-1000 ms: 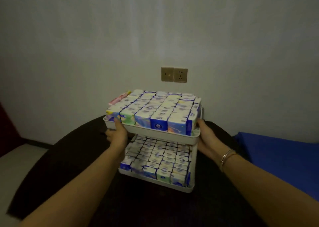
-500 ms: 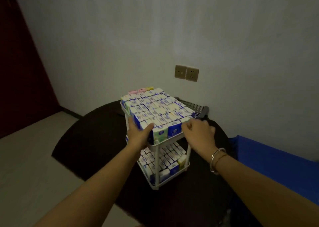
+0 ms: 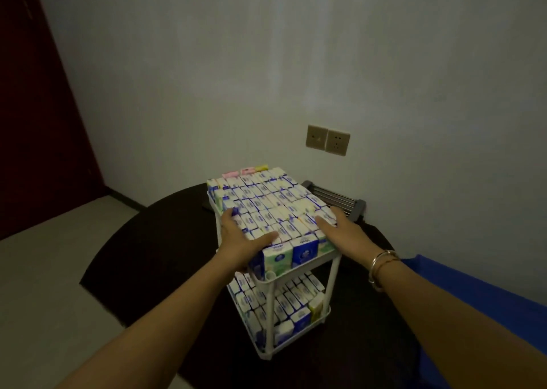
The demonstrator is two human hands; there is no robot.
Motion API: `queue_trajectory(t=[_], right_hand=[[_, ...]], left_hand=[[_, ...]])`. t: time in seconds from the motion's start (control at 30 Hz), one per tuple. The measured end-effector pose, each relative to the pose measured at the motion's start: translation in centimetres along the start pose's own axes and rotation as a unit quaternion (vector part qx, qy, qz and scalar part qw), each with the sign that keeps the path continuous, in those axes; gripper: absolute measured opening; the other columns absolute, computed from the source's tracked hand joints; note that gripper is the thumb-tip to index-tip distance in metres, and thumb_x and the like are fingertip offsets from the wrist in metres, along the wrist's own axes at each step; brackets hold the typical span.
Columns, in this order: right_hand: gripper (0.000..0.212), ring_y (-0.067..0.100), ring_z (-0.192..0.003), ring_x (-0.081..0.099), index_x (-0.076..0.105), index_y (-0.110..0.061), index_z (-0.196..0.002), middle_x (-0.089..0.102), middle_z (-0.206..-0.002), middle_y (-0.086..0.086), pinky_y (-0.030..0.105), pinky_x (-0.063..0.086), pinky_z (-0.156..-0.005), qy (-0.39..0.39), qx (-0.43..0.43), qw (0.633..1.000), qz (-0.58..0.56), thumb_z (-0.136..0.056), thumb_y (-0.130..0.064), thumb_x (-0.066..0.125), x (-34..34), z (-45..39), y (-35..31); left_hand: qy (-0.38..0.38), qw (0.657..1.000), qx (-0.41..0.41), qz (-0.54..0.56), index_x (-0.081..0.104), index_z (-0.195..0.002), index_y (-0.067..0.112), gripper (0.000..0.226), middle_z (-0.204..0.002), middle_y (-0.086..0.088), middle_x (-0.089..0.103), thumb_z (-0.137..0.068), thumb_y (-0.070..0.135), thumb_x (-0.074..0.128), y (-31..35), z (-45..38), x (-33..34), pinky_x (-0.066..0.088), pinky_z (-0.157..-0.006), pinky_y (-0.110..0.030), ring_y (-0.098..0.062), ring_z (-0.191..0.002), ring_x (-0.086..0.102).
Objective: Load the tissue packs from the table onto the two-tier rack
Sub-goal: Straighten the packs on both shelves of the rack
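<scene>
The left hand (image 3: 240, 240) lies flat, fingers straight, on the tissue packs (image 3: 272, 208) filling the rack (image 3: 299, 266). Right of it, the right hand (image 3: 340, 231) rests spread on the same top tier's edge; more packs sit below both.

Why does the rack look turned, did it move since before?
Yes. The rack has swung round: its long side faced the wall sockets before, now a corner points at the camera.

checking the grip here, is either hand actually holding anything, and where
Nothing is gripped. The left hand and right hand lie flat, fingers straight, on the tissue packs at the near end of the rack's top tier.
</scene>
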State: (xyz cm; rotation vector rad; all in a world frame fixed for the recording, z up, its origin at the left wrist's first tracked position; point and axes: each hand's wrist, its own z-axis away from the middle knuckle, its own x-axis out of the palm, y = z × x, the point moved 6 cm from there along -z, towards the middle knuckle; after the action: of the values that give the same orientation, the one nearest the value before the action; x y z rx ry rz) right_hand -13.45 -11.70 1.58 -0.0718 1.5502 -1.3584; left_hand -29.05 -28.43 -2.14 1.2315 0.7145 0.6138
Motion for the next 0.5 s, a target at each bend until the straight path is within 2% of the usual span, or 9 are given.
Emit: queue_trajectory(t=[0.07,0.13,0.17,0.23,0.3,0.33,0.4,0.5], right_hand=[[0.040,0.009,-0.082,0.061,0.040,-0.023,-0.122,0.062,-0.100,-0.004,0.027,0.049,-0.068,0.036,-0.037,0.996,0.072,-0.094,-0.050,0.044,-0.2,0.4,-0.4],[0.033,0.007,-0.067,0.059,0.045,-0.022,-0.098,0.061,-0.081,-0.006,0.024,0.043,-0.054,0.080,-0.069,0.985,0.135,-0.092,-0.054,0.041,-0.3,1.0,-1.1],[0.036,0.009,-0.062,0.057,0.044,-0.022,-0.089,0.060,-0.075,-0.005,0.025,0.040,-0.051,0.103,-0.082,0.977,0.170,-0.092,-0.057,0.039,-0.2,1.2,-1.5],[0.040,0.011,-0.059,0.054,0.043,-0.022,-0.083,0.057,-0.070,-0.005,0.026,0.036,-0.049,0.142,-0.096,0.957,0.233,-0.091,-0.060,0.035,0.3,1.4,-2.2],[0.038,0.011,-0.067,0.060,0.043,-0.024,-0.098,0.063,-0.080,-0.006,0.027,0.045,-0.055,0.124,-0.089,0.965,0.215,-0.091,-0.061,0.035,1.5,0.3,-1.9],[0.038,0.012,-0.076,0.064,0.040,-0.027,-0.109,0.065,-0.092,-0.007,0.032,0.051,-0.065,0.093,-0.078,0.980,0.155,-0.090,-0.060,0.038,2.2,-0.5,-1.6],[0.048,0.015,-0.095,0.063,0.032,-0.033,-0.129,0.063,-0.116,-0.004,0.039,0.053,-0.084,0.028,-0.043,0.999,-0.006,-0.089,-0.055,0.046,3.1,-1.9,-1.1],[0.061,0.018,-0.107,0.061,0.020,-0.035,-0.144,0.054,-0.132,0.000,0.037,0.052,-0.088,-0.036,-0.031,0.986,-0.162,-0.093,-0.035,0.053,3.7,-3.2,-1.8]], left_hand=[[-0.027,0.999,-0.027,-0.010,0.005,-0.140,0.039,0.103,-0.148,-0.008,0.027,-0.071,0.020,0.080,0.3,-0.1,-1.0,0.052,-0.084,-0.057,-0.035,-0.126,0.044],[-0.044,0.998,-0.039,-0.028,0.008,-0.141,0.036,0.100,-0.146,-0.009,0.032,-0.073,0.017,0.079,0.9,-0.4,-2.8,0.054,-0.072,-0.045,-0.033,-0.118,0.051],[-0.041,0.998,-0.035,-0.041,0.009,-0.142,0.033,0.099,-0.145,-0.010,0.034,-0.073,0.016,0.079,1.3,-0.7,-3.9,0.053,-0.071,-0.040,-0.030,-0.113,0.054],[-0.013,0.996,-0.017,-0.089,0.010,-0.145,0.028,0.101,-0.146,-0.011,0.034,-0.072,0.017,0.079,2.1,-1.3,-5.5,0.050,-0.079,-0.040,-0.030,-0.115,0.053],[0.011,0.989,0.011,-0.147,0.007,-0.148,0.027,0.105,-0.151,-0.011,0.028,-0.072,0.025,0.079,3.0,-1.9,-5.8,0.045,-0.095,-0.046,-0.033,-0.128,0.044],[0.011,0.985,0.023,-0.169,0.007,-0.149,0.028,0.105,-0.152,-0.011,0.027,-0.072,0.030,0.079,3.4,-2.2,-5.6,0.042,-0.098,-0.047,-0.033,-0.130,0.042],[-0.005,0.981,0.034,-0.192,0.009,-0.149,0.030,0.100,-0.151,-0.012,0.029,-0.075,0.039,0.075,3.7,-3.1,-5.1,0.045,-0.093,-0.043,-0.031,-0.124,0.048],[-0.054,0.975,-0.003,-0.216,0.007,-0.149,0.033,0.094,-0.148,-0.013,0.034,-0.079,0.046,0.068,3.1,-4.6,-4.6,0.050,-0.085,-0.036,-0.024,-0.104,0.059]])
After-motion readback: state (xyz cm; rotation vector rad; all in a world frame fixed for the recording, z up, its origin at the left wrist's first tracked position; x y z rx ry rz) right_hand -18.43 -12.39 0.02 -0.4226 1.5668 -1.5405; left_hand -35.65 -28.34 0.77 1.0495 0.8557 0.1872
